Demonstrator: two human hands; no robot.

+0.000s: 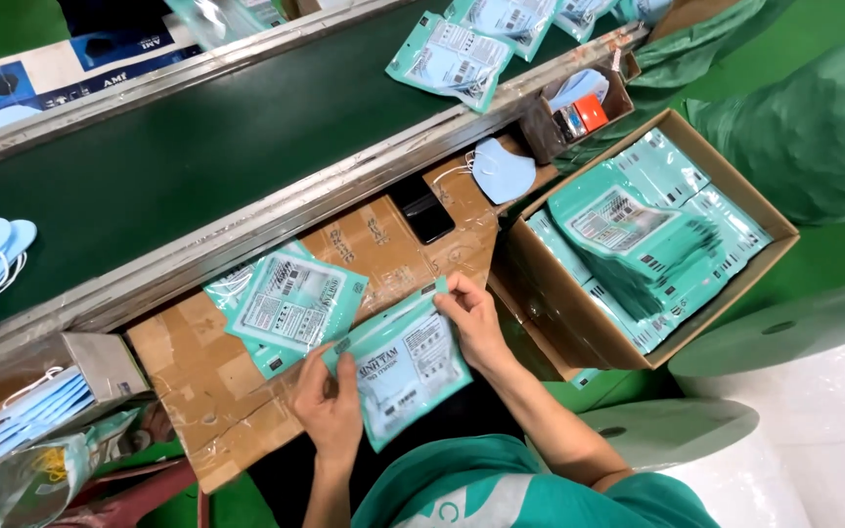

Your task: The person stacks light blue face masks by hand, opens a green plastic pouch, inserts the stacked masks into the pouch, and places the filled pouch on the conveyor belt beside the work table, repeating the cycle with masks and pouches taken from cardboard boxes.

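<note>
- The left hand (333,409) was clamped on the near-left edge of a flat teal plastic mask pouch with a printed label (405,367), thumb on top and fingers beneath.
- The right hand (471,318) was pinched on the pouch's far-right top edge, fingertips together at the seal strip.
- The pouch was held just above the near edge of the brown taped cardboard worktop (383,244), tilted with its right end farther away.
- Step judged in hand: closing or checking the pouch mouth, since both hands gripped opposite ends of one edge.
- A second teal pouch (290,303) lay flat on the worktop, just left of the held one and overlapped by its corner.
- An open brown cardboard carton (579,323) stood to the right, holding stacked teal pouches (638,235).
- A loose pale blue face mask (503,171) and a black phone (425,210) lay on the far part of the worktop beside the dark green conveyor belt (198,147).
- A small box of pale blue masks (36,406) sat at the near left.
- Next move, as judged: it would call for a firm run along the seal, then a short carry right to the carton, keeping the pouch flat.
</note>
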